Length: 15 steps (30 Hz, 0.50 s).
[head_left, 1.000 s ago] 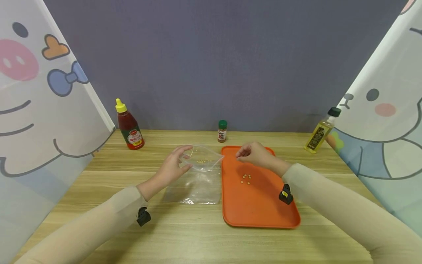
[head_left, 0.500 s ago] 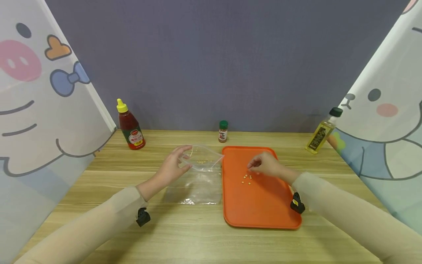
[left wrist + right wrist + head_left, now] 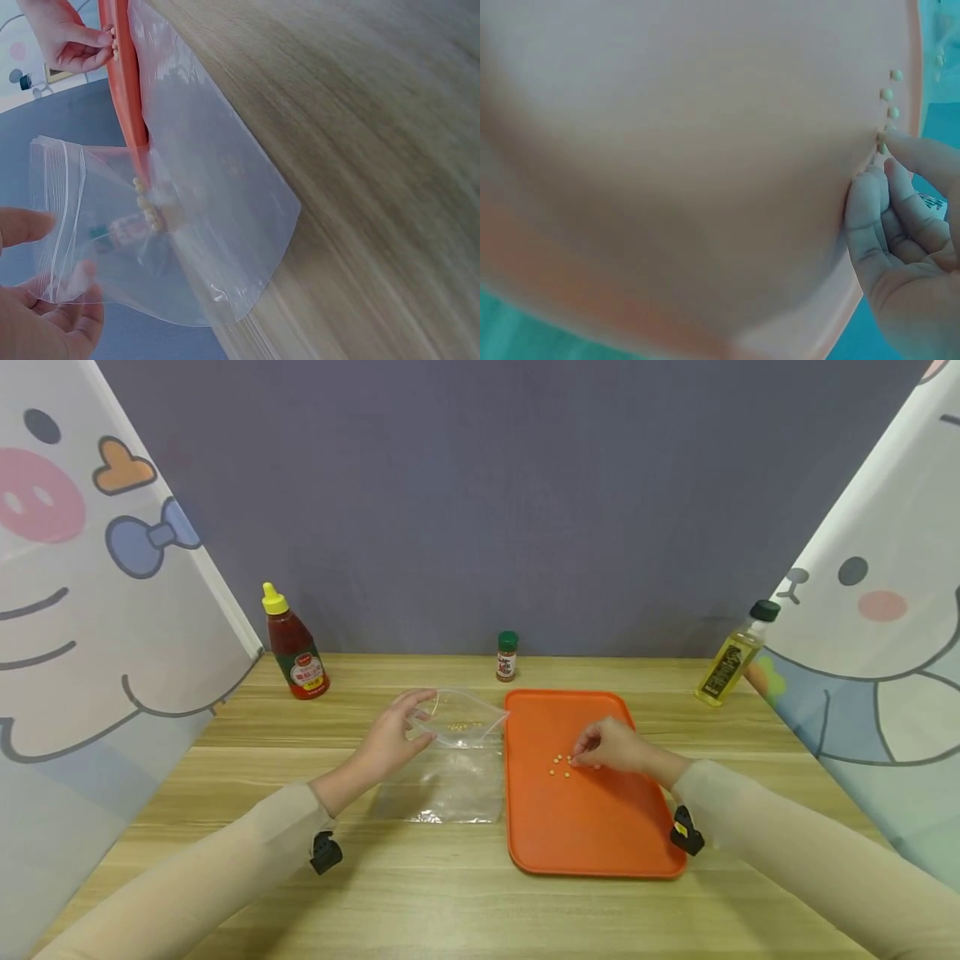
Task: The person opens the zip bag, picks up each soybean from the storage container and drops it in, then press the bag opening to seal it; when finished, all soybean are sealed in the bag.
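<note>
My left hand [image 3: 392, 729] grips the edge of a clear zip-lock bag [image 3: 112, 195] near its mouth, which gapes apart. Several pale yellow soybeans [image 3: 146, 204] lie inside the bag. On the orange tray [image 3: 585, 835], to the right, more soybeans [image 3: 558, 760] form a small loose cluster. My right hand [image 3: 611, 745] is low over the tray with its fingertips right at the nearest soybean [image 3: 881, 139]. In the right wrist view one finger touches that bean while other fingers curl below it; I cannot tell whether the bean is pinched.
A ketchup bottle [image 3: 296, 647] with a yellow cap stands at the back left. Behind the tray is a small green-capped spice jar [image 3: 506, 657]. An oil bottle [image 3: 733, 658] stands at the back right. A grey partition [image 3: 480, 510] rises along the far edge of the wooden table [image 3: 420, 893].
My right hand has come from beside the bag's mouth back over the tray, moving right and down to the soybeans. The left hand and the bag keep their place.
</note>
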Motion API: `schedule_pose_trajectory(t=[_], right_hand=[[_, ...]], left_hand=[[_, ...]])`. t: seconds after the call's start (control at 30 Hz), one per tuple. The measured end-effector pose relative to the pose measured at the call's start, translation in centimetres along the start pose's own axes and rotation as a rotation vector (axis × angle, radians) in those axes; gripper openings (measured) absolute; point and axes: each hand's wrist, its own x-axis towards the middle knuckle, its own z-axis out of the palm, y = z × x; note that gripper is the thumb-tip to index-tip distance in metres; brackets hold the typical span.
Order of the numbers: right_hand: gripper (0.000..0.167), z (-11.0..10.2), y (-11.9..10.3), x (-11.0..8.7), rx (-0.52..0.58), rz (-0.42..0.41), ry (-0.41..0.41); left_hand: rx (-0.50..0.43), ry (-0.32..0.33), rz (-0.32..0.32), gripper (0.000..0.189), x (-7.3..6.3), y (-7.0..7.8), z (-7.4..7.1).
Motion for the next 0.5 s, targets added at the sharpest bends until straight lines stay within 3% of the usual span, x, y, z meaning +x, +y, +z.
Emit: schedule_pose_trajectory(t=[0.5], right_hand=[[0.012,0.76,-0.25,-0.05,-0.047,0.051,0.046]], left_hand=[[-0.001,0.005,-0.003,0.065,-0.03,-0.16,-0.13]])
